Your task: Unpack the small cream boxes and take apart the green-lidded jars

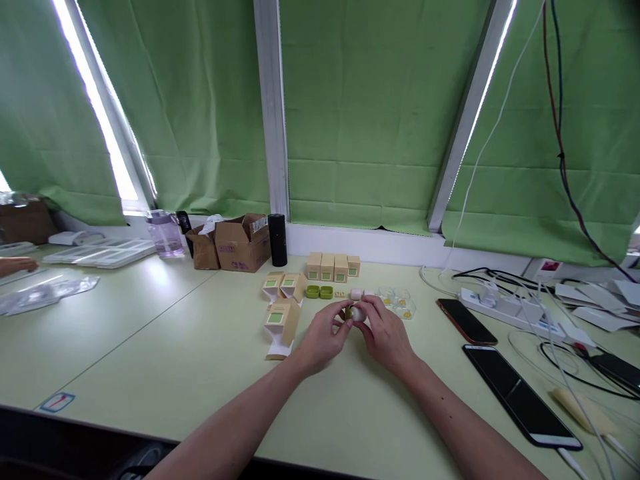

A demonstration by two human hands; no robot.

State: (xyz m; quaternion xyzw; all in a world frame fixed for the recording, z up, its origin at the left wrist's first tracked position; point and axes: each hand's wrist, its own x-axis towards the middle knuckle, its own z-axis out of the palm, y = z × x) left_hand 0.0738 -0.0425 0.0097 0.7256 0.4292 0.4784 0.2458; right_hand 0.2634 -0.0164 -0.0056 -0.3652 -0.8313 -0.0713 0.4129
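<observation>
My left hand (324, 335) pinches a small olive-green case (349, 311) between thumb and fingers. Against it, my right hand (389, 331) grips a small whitish piece (359, 314); the fingers partly cover both. Just beyond lie two open green cases (326, 292), a few tiny yellow bits (339, 294) and pale pink pieces (357, 293). A clear tray (411, 308) with yellow pieces in its round cups sits behind my right hand. Left of my hands, open small cartons (283, 319) with green labels lie on the table.
Several closed cartons (327, 267) stand at the back. Further left are a black cylinder (277, 240), a cardboard box (240, 247) and a purple bottle (166, 235). Two phones (520, 393), a power strip (520, 313) and cables lie right. Another person's hand (17, 265) shows far left.
</observation>
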